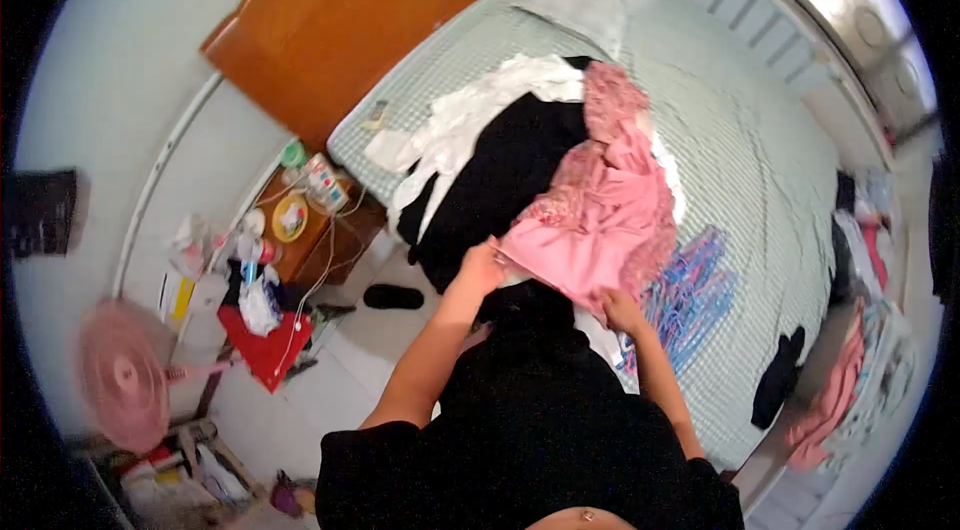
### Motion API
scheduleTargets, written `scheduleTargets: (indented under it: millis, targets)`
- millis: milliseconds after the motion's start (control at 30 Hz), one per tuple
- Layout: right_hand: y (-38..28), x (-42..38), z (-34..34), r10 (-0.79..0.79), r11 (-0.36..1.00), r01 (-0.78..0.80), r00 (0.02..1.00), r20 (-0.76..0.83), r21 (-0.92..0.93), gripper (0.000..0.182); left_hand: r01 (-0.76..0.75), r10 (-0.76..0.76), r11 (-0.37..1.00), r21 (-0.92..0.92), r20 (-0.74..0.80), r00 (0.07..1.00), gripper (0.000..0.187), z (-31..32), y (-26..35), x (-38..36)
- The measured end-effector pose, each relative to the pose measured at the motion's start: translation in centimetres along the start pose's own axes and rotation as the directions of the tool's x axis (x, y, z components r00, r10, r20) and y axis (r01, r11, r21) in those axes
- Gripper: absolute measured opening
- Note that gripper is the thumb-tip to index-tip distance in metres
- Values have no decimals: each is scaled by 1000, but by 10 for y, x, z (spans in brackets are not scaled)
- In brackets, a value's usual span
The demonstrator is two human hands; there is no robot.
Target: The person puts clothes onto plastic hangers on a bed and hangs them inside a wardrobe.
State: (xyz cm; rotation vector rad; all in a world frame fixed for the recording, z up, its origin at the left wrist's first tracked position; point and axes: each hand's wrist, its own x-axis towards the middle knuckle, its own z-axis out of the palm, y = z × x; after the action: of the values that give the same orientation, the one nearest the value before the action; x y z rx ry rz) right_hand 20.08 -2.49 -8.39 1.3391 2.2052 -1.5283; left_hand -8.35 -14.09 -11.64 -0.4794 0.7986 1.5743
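A pink garment [600, 220] with patterned, lace-like parts is stretched between my two hands over the near side of the bed. My left hand [483, 268] is closed on its left near corner. At the right near corner, my right hand [622, 312] is closed on the same cloth. Under and beside it lies a black garment [520, 150], with a white garment [500, 90] along its far left side. A blue and pink striped cloth [692, 295] lies crumpled just right of my right hand.
The bed [770, 170] has a green checked sheet and a wooden headboard [370, 10]. A cluttered nightstand [300, 250] stands left, near a pink fan [125, 375]. A black slipper [393, 296] lies on the floor. A small black garment [778, 380] and hanging clothes [860, 380] are at right.
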Motion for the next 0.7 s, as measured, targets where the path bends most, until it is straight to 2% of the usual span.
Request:
scheduleTargets:
  millis: [33,67,100,133,167,200,233,267,333,400,433,467,500,533,567,600,633,667,700]
  targets:
    - [5,-10,3,-4,996,8,999,51,-87,32,309,-211,930,-198,403,891,35,-64,-9,39]
    - [11,-19,6,-8,985,25,995,101,-172,32,622,-256,751,-224,769,586,34,-117,-20,63]
    - [16,-28,9,59,985,-32,985,160,-171,31,598,-224,761,-251,764,605,34,-126,-28,44]
    - [21,-34,9,94,984,-51,964,250,-172,30,224,-233,972,71,433,871,31,-120,-40,21]
    - [39,-36,13,99,995,-82,935,340,-64,31,241,-231,970,-38,177,957,29,-114,-47,12]
    - [56,-37,18,100,991,-130,900,423,42,31,198,-211,970,-139,-92,973,27,-106,-54,2]
    - [54,-43,19,98,991,-126,896,433,35,31,187,-195,980,-67,-167,966,27,-80,-52,-20]
    - [43,-55,16,77,974,-160,900,428,161,35,184,-177,983,10,-238,955,27,-56,-47,-40]
    - [46,-66,15,63,940,-194,908,415,281,39,227,-215,973,32,-218,952,26,-76,-53,-28]
    - [77,-62,21,95,860,-321,864,494,396,48,278,-261,958,70,-189,947,26,-75,-55,-28]
    - [109,-55,27,58,859,-319,838,543,401,53,291,-260,950,114,-227,939,26,-58,-53,-40]
    - [120,-51,30,64,855,-315,852,520,411,53,307,-259,937,163,-261,930,26,-45,-52,-45]
    - [129,-50,30,52,862,-319,827,559,393,54,336,-294,922,193,-218,931,26,-45,-53,-40]
    - [138,-48,27,40,870,-321,803,594,375,55,371,-313,911,178,-286,906,28,-45,-56,-36]
    - [148,-42,20,96,863,-389,753,650,323,44,379,-358,916,135,-154,921,29,-61,-65,-15]
    - [149,-37,9,101,856,-385,779,618,346,44,397,-397,913,93,-22,918,30,-79,-74,7]
    - [147,-26,-6,19,1000,-11,775,631,-16,49,-155,-140,599,786,293,946,32,-71,-63,8]
    - [145,-16,-19,-26,853,364,744,668,-373,55,-690,-187,-169,704,664,724,36,-63,-52,9]
    - [165,12,-32,-185,705,561,735,652,-434,49,-733,-334,-620,280,751,569,43,-115,-70,119]
